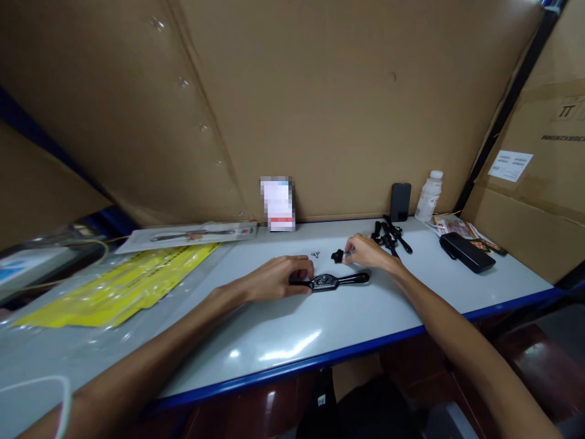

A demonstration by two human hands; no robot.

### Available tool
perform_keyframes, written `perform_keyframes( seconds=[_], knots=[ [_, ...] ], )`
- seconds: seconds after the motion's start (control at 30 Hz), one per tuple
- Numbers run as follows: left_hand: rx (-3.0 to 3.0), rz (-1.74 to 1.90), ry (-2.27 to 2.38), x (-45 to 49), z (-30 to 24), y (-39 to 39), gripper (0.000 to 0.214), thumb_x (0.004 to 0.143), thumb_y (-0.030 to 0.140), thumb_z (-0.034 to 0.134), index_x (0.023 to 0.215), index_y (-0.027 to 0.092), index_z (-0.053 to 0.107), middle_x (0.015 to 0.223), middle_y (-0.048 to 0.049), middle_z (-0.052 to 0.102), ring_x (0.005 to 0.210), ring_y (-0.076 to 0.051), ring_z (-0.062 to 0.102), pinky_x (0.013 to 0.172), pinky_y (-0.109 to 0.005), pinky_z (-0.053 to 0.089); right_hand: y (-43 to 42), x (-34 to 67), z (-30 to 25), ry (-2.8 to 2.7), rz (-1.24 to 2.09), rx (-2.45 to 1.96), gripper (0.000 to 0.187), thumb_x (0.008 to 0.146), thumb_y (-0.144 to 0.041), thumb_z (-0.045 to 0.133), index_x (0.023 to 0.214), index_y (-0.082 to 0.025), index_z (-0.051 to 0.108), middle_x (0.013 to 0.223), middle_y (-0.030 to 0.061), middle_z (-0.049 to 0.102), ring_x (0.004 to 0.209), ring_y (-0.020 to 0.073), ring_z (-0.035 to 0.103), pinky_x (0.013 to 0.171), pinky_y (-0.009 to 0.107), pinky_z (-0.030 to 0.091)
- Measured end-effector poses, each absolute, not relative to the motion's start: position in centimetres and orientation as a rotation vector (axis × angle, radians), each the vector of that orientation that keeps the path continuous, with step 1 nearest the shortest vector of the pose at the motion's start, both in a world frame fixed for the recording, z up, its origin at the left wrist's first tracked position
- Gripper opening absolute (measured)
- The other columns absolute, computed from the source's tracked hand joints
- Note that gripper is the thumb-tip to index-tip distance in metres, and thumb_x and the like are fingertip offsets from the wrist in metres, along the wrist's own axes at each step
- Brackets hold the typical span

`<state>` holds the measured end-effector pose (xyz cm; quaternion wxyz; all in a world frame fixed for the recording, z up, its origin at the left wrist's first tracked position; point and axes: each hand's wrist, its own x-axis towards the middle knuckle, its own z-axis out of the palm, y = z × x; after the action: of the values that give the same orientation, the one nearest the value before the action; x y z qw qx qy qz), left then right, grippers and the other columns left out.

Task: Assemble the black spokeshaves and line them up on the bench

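Observation:
A black spokeshave body [325, 281] lies across the white table in front of me, one handle pointing right. My left hand [292, 275] is closed around its left handle. Just beyond it, my right hand [364, 251] pinches the edge of a small black cap-like part [338, 256], and a bit of grey shows by the fingertips. Small silver screws [315, 253] rest on the table between the two hands, touched by neither.
Several black spokeshave parts [392, 235] are piled behind my right hand. Further right are a black case [467, 252], a phone [401, 202] and a bottle [428, 196]. Yellow printed sheets [123, 286] in clear plastic cover the left. Cardboard walls [320, 110] enclose the back.

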<state>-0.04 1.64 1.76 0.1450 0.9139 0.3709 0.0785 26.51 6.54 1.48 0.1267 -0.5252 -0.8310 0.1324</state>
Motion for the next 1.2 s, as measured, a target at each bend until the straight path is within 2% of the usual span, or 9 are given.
perform_keyframes(
  seconds=[0.1,0.27,0.33,0.43,0.5,0.6,0.73,0.83,1.2],
  knots=[
    [2.659,0.31,1.048,0.3,1.0,1.6,0.016,0.095,0.033,0.057,0.097,0.019,0.064,0.087,-0.0026,0.064,0.072,-0.018,0.056,0.068,-0.029,0.041,6.5,26.0,1.4,-2.421,0.419,-1.525,0.028,0.075,-0.031,0.089,0.095,-0.016,0.076,0.109,0.0108,0.076,0.1,0.0242,0.069,0.075,0.026,0.045],
    [2.708,0.354,1.007,0.5,0.3,1.6,0.02,0.097,0.031,0.058,0.11,0.02,0.068,0.092,-0.0036,0.067,0.074,-0.019,0.06,0.07,-0.031,0.045,6.6,25.5,0.9,-2.248,0.585,-1.518,0.045,0.068,-0.02,0.091,0.109,-0.016,0.072,0.098,0.005,0.075,0.085,0.0183,0.067,0.065,0.024,0.043],
    [2.719,0.384,0.99,0.4,0.2,1.6,0.02,0.097,0.031,0.059,0.11,0.02,0.069,0.091,-0.0036,0.068,0.073,-0.019,0.061,0.068,-0.03,0.046,6.9,25.9,1.0,-2.181,0.58,-1.534,0.04,0.072,-0.013,0.086,0.109,-0.015,0.073,0.096,0.0054,0.075,0.085,0.0179,0.067,0.067,0.024,0.043],
    [2.766,0.443,0.933,0.2,0.1,1.6,0.02,0.099,0.028,0.057,0.11,0.019,0.072,0.096,-0.0054,0.071,0.078,-0.02,0.066,0.07,-0.031,0.05,7.4,26.8,1.8,-2.108,0.525,-1.55,0.02,0.081,-0.007,0.074,0.1,-0.012,0.075,0.095,0.0096,0.075,0.091,0.0199,0.067,0.073,0.026,0.045],
    [2.84,0.465,0.9,0.1,0.0,1.6,0.023,0.101,0.027,0.054,0.111,0.019,0.074,0.1,-0.0067,0.073,0.082,-0.021,0.069,0.073,-0.032,0.052,7.5,27.3,2.5,-2.07,0.58,-1.518,0.013,0.085,-0.008,0.068,0.095,-0.012,0.076,0.087,0.0091,0.074,0.084,0.0188,0.067,0.07,0.027,0.047],
    [2.979,0.449,0.876,0.1,-0.1,1.5,0.028,0.105,0.027,0.051,0.115,0.021,0.076,0.099,-0.007,0.074,0.082,-0.021,0.071,0.073,-0.033,0.054,7.2,27.3,3.2,-2.025,0.966,-1.294,0.011,0.086,-0.011,0.067,0.091,-0.013,0.075,0.075,0.0044,0.072,0.066,0.0145,0.063,0.06,0.025,0.047],
    [3.059,0.401,0.857,0.0,-0.1,1.4,0.032,0.107,0.027,0.048,0.118,0.021,0.077,0.098,-0.0069,0.074,0.083,-0.022,0.072,0.073,-0.033,0.054,6.5,26.6,3.0,-2.059,1.344,-1.04,0.007,0.074,-0.009,0.072,0.077,-0.015,0.072,0.065,-0.0005,0.068,0.058,0.0119,0.059,0.056,0.023,0.045],
    [3.059,0.398,0.855,-0.1,0.0,1.4,0.031,0.107,0.026,0.048,0.119,0.022,0.076,0.099,-0.0066,0.074,0.083,-0.021,0.071,0.072,-0.032,0.053,6.2,26.2,2.6,-2.115,1.385,-1.072,0.008,0.07,-0.009,0.074,0.073,-0.015,0.072,0.058,-0.0023,0.065,0.056,0.0118,0.058,0.055,0.022,0.043],
    [3.005,0.41,0.874,0.1,0.3,1.1,0.033,0.106,0.027,0.046,0.118,0.021,0.076,0.102,-0.0078,0.074,0.084,-0.021,0.07,0.072,-0.032,0.053,5.2,25.3,2.2,-2.255,1.211,-1.167,0.007,0.076,-0.01,0.074,0.072,-0.015,0.078,0.055,-0.0043,0.062,0.053,0.0096,0.052,0.058,0.024,0.041]
  ],
)
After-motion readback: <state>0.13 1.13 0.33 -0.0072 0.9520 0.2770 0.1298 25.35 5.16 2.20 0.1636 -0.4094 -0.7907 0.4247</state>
